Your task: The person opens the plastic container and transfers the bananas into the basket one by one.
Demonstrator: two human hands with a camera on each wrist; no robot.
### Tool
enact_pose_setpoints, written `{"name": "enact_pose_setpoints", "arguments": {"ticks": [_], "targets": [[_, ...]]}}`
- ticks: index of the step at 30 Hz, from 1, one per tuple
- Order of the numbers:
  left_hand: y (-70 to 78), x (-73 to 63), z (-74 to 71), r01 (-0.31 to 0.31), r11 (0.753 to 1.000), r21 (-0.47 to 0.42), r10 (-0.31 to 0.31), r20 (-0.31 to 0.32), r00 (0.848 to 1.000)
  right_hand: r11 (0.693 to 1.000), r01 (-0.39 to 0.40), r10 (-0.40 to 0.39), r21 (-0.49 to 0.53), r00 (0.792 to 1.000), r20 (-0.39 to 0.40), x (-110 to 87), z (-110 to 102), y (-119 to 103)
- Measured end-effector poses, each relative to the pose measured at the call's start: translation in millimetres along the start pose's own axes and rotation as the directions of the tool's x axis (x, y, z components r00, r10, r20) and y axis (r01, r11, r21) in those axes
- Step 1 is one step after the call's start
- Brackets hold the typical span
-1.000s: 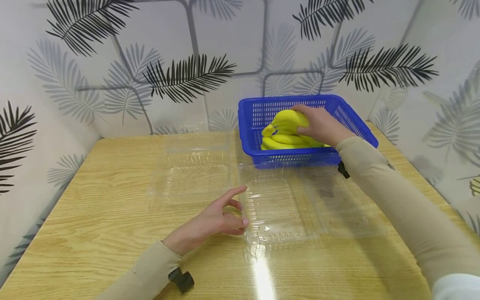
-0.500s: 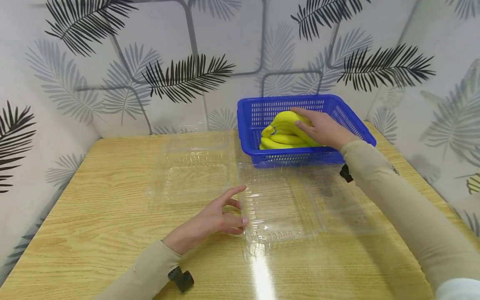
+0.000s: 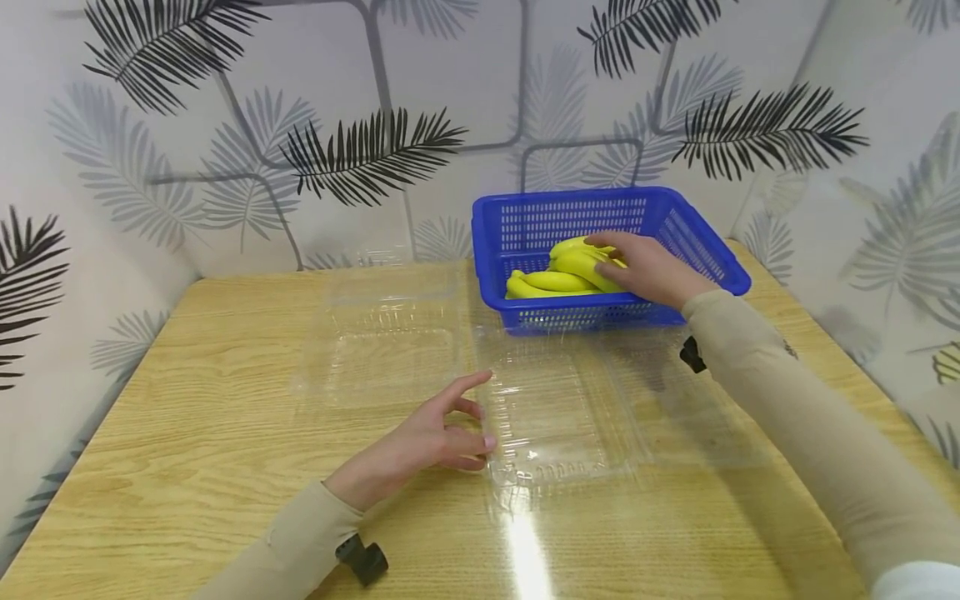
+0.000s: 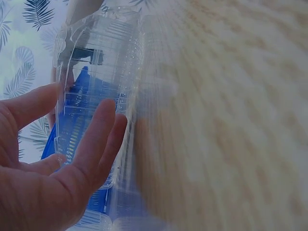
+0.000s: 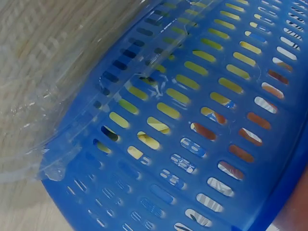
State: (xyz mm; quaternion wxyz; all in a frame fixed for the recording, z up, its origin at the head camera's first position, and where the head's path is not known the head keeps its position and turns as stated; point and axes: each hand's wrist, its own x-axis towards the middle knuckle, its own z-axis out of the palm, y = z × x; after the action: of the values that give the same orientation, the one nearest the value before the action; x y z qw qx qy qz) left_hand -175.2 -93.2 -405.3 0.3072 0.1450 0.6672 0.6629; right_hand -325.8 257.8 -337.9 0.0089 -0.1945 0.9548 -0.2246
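Note:
In the head view my left hand (image 3: 431, 437) lies beside the clear plastic clamshell container (image 3: 551, 417). Its fingertips touch the container's left wall; the left wrist view shows extended, spread fingers (image 4: 96, 139) along that wall. My right hand (image 3: 652, 267) reaches into the blue slotted basket (image 3: 495, 287) at the back right. Thumb and forefinger lie at the right end of yellow bananas (image 3: 555, 282), spread around the upper ones; I cannot tell whether they grip. The remaining right fingers are hidden. Through the slots, the right wrist view shows yellow bananas (image 5: 192, 67).
Another open clear clamshell container (image 3: 393, 358) stands to the left, its lid towards the wall. The near container's lid (image 3: 697, 425) lies open to the right, under my right forearm. A leaf-patterned wall (image 3: 337, 75) borders the wooden table (image 3: 225, 400) at the back.
The upper bananas, raised and arched earlier, now lie lower in the basket and have turned. My right hand's fingers have shifted and spread over them. My left hand has stayed at the container.

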Motion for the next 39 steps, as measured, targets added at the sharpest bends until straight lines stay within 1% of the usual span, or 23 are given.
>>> {"name": "enact_pose_setpoints", "arguments": {"ticks": [6,15,22,26,29,34,39], "targets": [[0.4,-0.4,0.2,-0.002,1.0,-0.002,0.002,0.0,1.0,0.999,-0.007,0.008,-0.04,1.0,0.016,1.3,-1,-2],[-0.6,-0.8,-0.5,-0.003,1.0,-0.01,0.003,0.005,1.0,0.999,-0.017,0.017,-0.04,1.0,0.023,2.7,-1,-2],[-1.2,-0.7,-1.5,-0.008,1.0,-0.012,0.009,0.016,1.0,0.998,-0.01,0.009,-0.062,1.0,-0.015,-1.7,-1,-7],[-1.3,-0.8,-1.5,-0.005,1.0,-0.017,0.005,0.025,1.0,0.997,-0.003,0.0,-0.076,0.999,-0.033,-10.1,-3,-19],[-0.6,-0.9,-0.8,-0.003,1.0,-0.015,0.004,0.022,1.0,0.996,0.016,-0.02,-0.087,0.998,-0.051,-19.1,-5,-31],[0.6,-0.9,0.6,-0.004,1.0,-0.005,0.004,0.009,1.0,0.992,0.085,-0.091,-0.088,0.993,-0.068,-36.5,-8,-57],[1.4,-0.3,1.3,0.001,1.0,0.001,-0.001,0.008,1.0,0.985,0.161,-0.165,-0.056,0.983,-0.08,-52.0,-8,-79]]}}
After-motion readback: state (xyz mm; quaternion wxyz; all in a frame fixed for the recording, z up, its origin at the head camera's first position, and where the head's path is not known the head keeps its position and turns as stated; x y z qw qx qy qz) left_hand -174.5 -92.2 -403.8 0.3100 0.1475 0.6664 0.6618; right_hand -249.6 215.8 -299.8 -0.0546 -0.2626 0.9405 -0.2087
